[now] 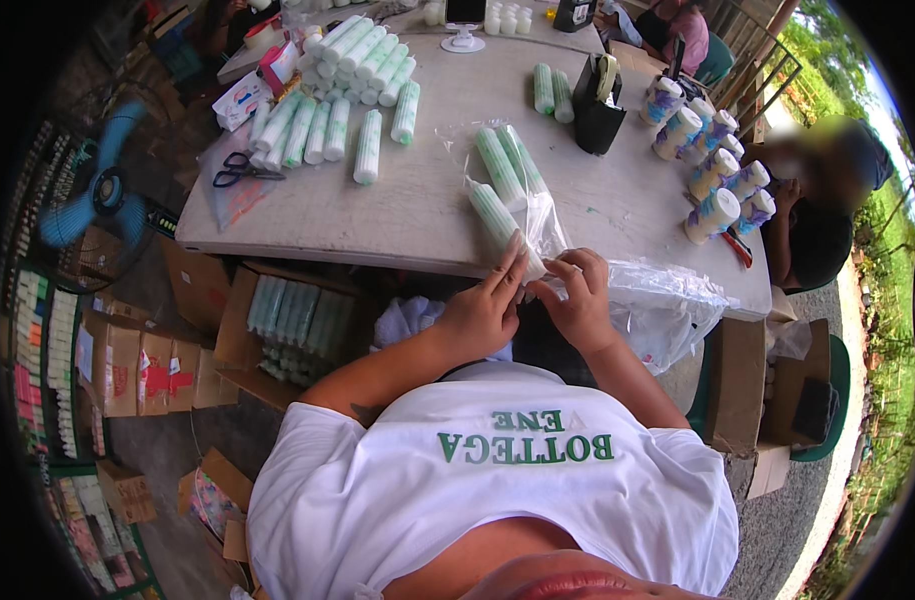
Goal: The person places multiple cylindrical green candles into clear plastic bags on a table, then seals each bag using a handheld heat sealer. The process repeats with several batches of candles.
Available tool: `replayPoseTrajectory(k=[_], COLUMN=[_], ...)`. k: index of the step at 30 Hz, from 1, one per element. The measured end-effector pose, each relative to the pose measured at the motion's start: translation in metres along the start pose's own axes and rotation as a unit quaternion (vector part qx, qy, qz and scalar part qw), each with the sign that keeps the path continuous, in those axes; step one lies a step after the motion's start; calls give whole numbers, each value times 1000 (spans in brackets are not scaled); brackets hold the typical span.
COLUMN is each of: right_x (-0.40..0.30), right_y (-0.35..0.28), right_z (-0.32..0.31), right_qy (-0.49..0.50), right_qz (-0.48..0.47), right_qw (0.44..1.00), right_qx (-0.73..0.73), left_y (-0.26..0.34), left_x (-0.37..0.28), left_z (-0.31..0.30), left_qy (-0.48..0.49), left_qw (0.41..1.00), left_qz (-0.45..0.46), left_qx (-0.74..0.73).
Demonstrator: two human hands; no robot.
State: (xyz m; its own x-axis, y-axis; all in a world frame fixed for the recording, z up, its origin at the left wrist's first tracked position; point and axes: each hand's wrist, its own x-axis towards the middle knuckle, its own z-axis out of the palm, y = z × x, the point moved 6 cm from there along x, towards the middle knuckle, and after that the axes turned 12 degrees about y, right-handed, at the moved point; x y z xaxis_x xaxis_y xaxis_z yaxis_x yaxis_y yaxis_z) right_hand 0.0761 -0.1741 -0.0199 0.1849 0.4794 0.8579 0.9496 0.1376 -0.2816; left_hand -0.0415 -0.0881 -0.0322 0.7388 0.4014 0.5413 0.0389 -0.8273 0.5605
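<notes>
In front of me, at the table's near edge, lies a ribbed white-and-green pillar candle (495, 214) in clear plastic. My left hand (485, 304) lies along its near end, fingers extended over the wrap. Beside it, my right hand (579, 298) pinches the clear plastic bag (543, 221) by that same end. Two more ribbed candles (501, 169) rest side by side just beyond, with the clear film around them. Further clear plastic bags (663, 289) hang over the table edge to the right of my right hand.
On the table (300, 214) are stacked candles (363, 60), scissors (240, 171), a black tape dispenser (600, 105) and several purple-decorated white candles (712, 214). An open carton (236, 330) of wrapped candles stands below left, near a blue-bladed fan (104, 187). A person (817, 202) sits at the right.
</notes>
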Motion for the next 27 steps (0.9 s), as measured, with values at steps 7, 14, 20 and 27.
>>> replayPoseTrajectory(k=[7,14,20,27], right_x=[30,46,36,17], right_y=[15,29,45,68], right_z=[7,27,-3,-19], right_qy=[105,26,-100,-69], right_qz=[10,60,131,187], right_qw=[988,987,980,972], right_qx=[-116,-150,-109,-128], left_y=[19,29,63,148], left_x=[-6,-5,43,42], left_z=[12,19,-82,-187], left_qy=[-28,-73,-66,-153], left_qw=[998,993,958,613], left_qz=[61,72,111,249], left_qx=[-12,-61,-255,-734])
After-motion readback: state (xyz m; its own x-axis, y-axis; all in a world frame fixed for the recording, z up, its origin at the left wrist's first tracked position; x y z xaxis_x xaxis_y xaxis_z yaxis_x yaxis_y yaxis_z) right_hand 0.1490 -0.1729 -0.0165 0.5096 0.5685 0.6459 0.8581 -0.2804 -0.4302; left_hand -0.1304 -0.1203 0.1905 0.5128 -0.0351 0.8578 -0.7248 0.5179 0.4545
